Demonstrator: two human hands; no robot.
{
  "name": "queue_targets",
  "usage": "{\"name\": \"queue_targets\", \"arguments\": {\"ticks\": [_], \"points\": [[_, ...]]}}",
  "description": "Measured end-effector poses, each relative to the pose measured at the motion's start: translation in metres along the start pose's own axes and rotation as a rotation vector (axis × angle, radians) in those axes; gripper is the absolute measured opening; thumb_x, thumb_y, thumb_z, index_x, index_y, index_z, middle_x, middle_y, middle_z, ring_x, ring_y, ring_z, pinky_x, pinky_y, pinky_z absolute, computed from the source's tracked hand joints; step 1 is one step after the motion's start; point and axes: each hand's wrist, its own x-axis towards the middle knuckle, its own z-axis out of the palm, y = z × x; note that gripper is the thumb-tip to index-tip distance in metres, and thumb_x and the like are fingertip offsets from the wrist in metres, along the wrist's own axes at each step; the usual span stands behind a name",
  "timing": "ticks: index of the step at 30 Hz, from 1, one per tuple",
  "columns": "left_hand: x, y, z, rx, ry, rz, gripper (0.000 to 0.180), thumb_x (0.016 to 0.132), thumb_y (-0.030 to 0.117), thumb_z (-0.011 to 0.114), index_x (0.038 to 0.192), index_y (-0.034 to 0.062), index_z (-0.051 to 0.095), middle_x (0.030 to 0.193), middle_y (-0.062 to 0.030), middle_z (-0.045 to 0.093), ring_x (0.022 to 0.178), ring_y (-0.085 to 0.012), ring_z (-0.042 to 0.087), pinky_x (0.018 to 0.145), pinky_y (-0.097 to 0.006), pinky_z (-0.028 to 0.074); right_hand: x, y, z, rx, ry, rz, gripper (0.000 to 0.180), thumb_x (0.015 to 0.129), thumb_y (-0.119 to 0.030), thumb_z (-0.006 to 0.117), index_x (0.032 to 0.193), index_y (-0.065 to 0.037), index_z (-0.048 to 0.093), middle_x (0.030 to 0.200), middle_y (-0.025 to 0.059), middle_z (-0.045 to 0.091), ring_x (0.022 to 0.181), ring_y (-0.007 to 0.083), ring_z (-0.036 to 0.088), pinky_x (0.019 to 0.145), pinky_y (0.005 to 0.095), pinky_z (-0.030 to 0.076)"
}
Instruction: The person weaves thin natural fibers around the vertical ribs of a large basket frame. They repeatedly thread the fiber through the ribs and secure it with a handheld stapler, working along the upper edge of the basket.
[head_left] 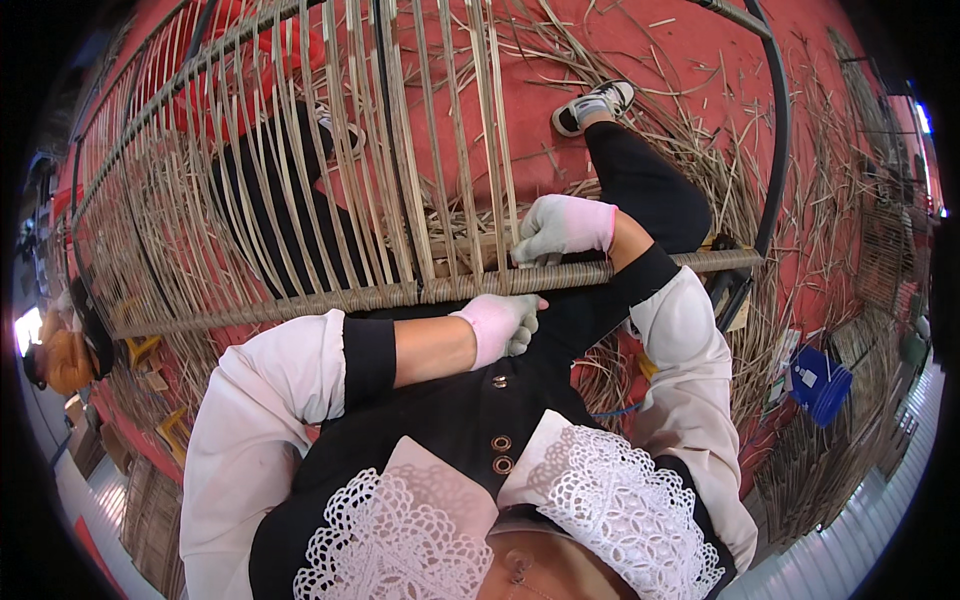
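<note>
A long rail [375,297] wrapped in brown wicker strip crosses in front of my body. Many flat wicker strips [400,140] run from it to the far side of a dark metal frame [778,110]. My right hand [567,230], in a pink and grey glove, is beyond the rail, its fingers closed at the lower end of the rightmost wicker strip [497,130]. On the near side, my left hand [500,328], in a matching glove, is curled against the rail's underside. Whatever its fingers hold is hidden.
Loose wicker strips [690,120] litter the red floor [560,30]. My legs extend beneath the frame, one shoe [595,105] at the far side. A red plastic bag [290,50] lies behind the strips at far left. A blue package [820,385] sits at the right.
</note>
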Motion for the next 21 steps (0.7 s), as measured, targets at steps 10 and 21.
{"name": "queue_targets", "arguments": {"ticks": [10, 21], "points": [[-0.1, 0.071, 0.0, -0.195, -0.369, 0.154, 0.023, 0.107, 0.025, 0.043, 0.104, 0.0055, 0.055, 0.056, 0.0105, 0.029, 0.04, -0.0031, 0.023, 0.038, -0.021, 0.019, -0.038, -0.009, -0.003, 0.098, -0.096, -0.372, 0.019, 0.084, -0.014, 0.074, 0.095, 0.001, 0.072, 0.074, 0.0019, 0.067, 0.065, 0.0077, 0.062, 0.06, 0.0243, 0.05], [-0.125, 0.338, -0.004, 1.478, 1.098, 1.898, 0.044, 0.1, 0.044, 0.044, 0.122, 0.0118, 0.066, 0.111, -0.0177, 0.069, 0.103, -0.0387, 0.063, 0.093, -0.044, 0.051, -0.022, -0.009, 0.007, 0.03, 0.047, -0.278, 0.028, 0.094, -0.024, 0.067, 0.086, 0.003, 0.071, 0.069, 0.0061, 0.068, 0.059, 0.0104, 0.064, 0.055, 0.0272, 0.051]]}}
